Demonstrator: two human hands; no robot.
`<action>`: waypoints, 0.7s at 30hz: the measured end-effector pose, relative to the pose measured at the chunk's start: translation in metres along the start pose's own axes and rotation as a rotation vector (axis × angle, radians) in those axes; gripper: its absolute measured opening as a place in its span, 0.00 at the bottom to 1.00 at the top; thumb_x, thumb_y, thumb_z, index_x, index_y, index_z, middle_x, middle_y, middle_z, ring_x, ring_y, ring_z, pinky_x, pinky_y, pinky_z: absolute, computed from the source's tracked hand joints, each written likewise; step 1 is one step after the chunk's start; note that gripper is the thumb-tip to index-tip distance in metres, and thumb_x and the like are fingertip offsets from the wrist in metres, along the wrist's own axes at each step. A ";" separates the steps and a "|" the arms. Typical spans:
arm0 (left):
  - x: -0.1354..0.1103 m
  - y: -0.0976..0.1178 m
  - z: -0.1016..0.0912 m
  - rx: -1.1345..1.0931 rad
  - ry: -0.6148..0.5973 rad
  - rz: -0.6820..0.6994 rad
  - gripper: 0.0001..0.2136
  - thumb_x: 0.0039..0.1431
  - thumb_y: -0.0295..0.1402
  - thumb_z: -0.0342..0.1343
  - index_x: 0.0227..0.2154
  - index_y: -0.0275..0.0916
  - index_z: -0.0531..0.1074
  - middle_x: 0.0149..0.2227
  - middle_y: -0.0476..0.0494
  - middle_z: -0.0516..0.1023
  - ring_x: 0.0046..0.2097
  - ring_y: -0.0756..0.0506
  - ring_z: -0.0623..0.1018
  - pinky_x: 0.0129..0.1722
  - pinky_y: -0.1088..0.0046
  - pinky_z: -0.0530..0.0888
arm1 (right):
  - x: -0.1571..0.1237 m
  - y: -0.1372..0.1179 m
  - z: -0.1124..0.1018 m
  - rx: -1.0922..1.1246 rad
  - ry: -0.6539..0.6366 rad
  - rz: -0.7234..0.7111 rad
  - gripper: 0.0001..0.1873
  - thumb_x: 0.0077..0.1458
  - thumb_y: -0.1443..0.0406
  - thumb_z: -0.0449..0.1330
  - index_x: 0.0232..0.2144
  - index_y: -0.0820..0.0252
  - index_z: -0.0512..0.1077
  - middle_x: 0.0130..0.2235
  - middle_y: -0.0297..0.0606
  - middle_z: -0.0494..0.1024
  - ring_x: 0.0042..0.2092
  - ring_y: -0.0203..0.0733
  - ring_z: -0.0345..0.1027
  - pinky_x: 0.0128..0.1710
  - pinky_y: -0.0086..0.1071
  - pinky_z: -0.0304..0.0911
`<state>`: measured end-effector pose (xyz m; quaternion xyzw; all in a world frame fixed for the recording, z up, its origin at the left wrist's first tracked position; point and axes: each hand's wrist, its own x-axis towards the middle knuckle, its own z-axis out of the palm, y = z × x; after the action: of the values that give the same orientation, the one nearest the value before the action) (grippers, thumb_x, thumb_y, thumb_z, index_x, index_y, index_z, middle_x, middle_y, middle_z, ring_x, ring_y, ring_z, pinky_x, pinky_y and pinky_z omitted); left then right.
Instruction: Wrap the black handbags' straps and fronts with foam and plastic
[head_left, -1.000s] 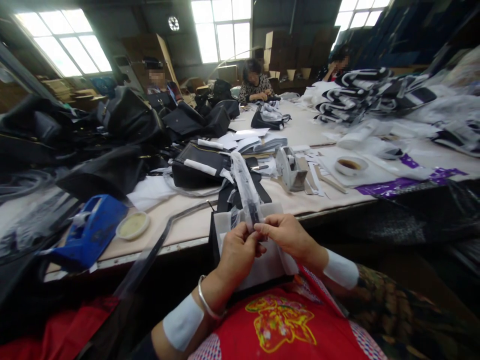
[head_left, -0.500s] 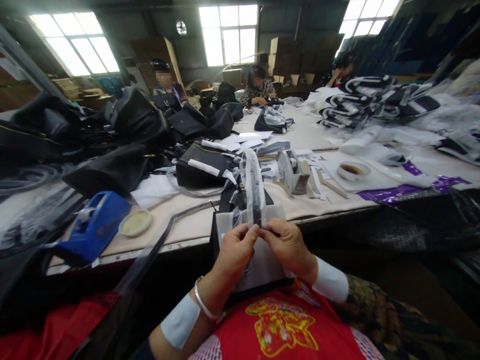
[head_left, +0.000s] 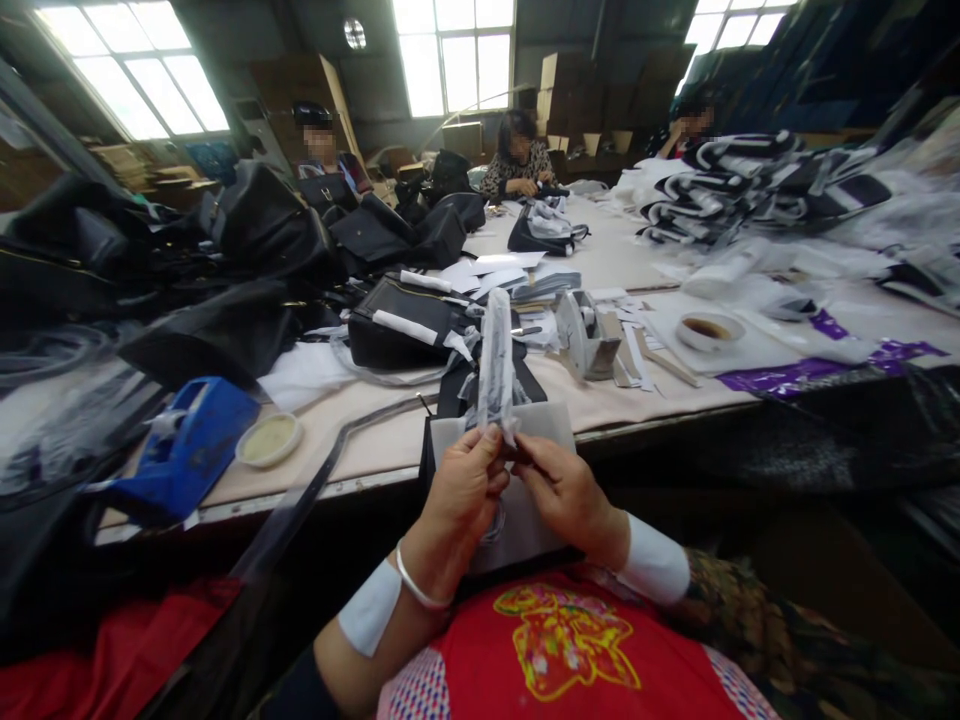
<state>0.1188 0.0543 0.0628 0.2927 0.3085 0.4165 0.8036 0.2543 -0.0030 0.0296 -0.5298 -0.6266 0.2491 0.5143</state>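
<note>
A black handbag [head_left: 517,380] leans at the table edge in front of me, a translucent white sheet [head_left: 536,515] over its near side. Its handle [head_left: 495,350] stands up in an arch, wrapped in clear plastic film. My left hand [head_left: 469,490] pinches the lower end of the wrapped handle between thumb and fingers. Close beside it, my right hand [head_left: 566,490] also has thumb and forefinger closed on the film at that end. The fingertips nearly meet, and what lies exactly between them is partly hidden.
A blue tape dispenser [head_left: 187,450] and a small round dish [head_left: 268,440] are at left, a grey tape dispenser [head_left: 589,335] at right. Black bags [head_left: 262,230] pile up at left; another bag [head_left: 405,325] lies ahead. A bowl of brown liquid [head_left: 709,330] stands right. Co-workers [head_left: 517,165] sit across.
The wrapped handle has turned to look narrower and more edge-on. My left fingers have curled in more, and my right hand has shifted slightly left. The view has moved a little.
</note>
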 end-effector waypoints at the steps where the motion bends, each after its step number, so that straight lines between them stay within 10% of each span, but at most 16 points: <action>1: 0.001 0.003 -0.003 -0.024 -0.005 -0.010 0.19 0.45 0.39 0.73 0.28 0.35 0.69 0.21 0.58 0.61 0.19 0.59 0.54 0.15 0.84 0.53 | 0.000 0.000 -0.002 0.118 0.010 0.111 0.16 0.63 0.62 0.56 0.52 0.58 0.73 0.43 0.45 0.80 0.39 0.44 0.73 0.38 0.38 0.70; 9: 0.000 0.004 -0.014 -0.227 -0.056 -0.112 0.13 0.50 0.31 0.71 0.32 0.33 0.72 0.25 0.55 0.66 0.20 0.60 0.55 0.15 0.87 0.54 | 0.011 -0.011 -0.007 0.920 -0.179 0.594 0.24 0.51 0.51 0.69 0.44 0.61 0.73 0.31 0.29 0.69 0.20 0.23 0.49 0.17 0.23 0.42; 21: -0.012 -0.006 -0.012 -0.183 -0.074 -0.132 0.16 0.47 0.35 0.73 0.33 0.33 0.73 0.23 0.57 0.61 0.20 0.59 0.54 0.16 0.85 0.56 | 0.013 -0.014 0.007 1.047 -0.065 0.723 0.22 0.47 0.53 0.72 0.30 0.61 0.67 0.21 0.21 0.57 0.18 0.24 0.42 0.16 0.22 0.35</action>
<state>0.1075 0.0438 0.0539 0.2123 0.2579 0.3780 0.8635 0.2432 0.0062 0.0434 -0.3786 -0.2187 0.6961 0.5694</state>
